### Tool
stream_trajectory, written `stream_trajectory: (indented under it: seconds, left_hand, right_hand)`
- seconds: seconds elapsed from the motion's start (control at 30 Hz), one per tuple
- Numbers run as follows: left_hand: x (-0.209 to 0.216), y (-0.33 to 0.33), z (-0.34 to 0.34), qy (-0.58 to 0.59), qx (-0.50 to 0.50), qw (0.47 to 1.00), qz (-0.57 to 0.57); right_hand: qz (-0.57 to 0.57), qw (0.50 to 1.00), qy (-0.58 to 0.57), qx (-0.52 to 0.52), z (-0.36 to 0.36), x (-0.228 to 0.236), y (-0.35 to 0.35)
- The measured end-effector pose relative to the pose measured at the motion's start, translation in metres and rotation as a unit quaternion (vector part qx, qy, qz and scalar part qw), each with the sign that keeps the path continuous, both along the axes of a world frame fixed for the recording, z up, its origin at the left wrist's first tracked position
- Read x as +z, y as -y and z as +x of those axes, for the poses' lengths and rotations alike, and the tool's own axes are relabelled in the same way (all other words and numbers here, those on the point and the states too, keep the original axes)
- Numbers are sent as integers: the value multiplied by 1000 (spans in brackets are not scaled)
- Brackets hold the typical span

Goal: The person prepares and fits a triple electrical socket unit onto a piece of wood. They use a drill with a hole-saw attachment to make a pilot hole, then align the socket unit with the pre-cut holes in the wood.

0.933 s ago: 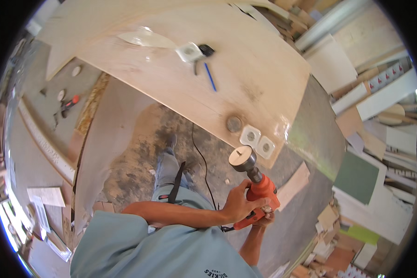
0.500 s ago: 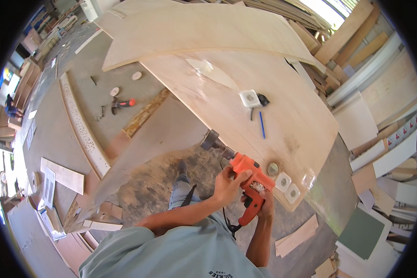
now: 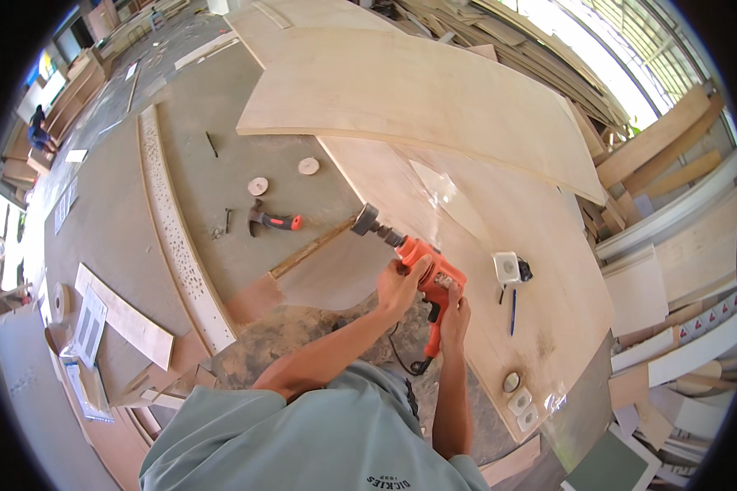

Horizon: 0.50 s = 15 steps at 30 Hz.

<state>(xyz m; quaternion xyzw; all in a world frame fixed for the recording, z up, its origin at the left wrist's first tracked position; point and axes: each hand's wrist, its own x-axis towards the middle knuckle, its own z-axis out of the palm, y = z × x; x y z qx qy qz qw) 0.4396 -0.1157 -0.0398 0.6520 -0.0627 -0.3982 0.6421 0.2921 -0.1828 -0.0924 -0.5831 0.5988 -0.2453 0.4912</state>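
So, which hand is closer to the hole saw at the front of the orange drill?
The left hand. It rests on the orange drill body, just behind the hole saw. The right hand grips the handle lower down, farther from it.

Clear plastic bag (image 3: 444,190) lies crumpled on the plywood sheet (image 3: 499,221), near its middle. Another clear wrapper (image 3: 557,399) sits at the sheet's near corner, just beside two white square plates (image 3: 522,409). On the floor far left, a white printed sheet (image 3: 90,323).
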Motion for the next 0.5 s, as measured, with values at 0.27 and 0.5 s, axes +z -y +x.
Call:
stream_trajectory:
  seconds: [0.27, 0.5]
  left_hand:
    - [-64, 28, 65, 132, 1, 991, 12]
    - [-81, -93, 128, 66, 135, 989, 11]
  right_hand:
    - [60, 994, 63, 66, 84, -38, 98]
    - [-34, 988, -81, 128, 132, -11, 149]
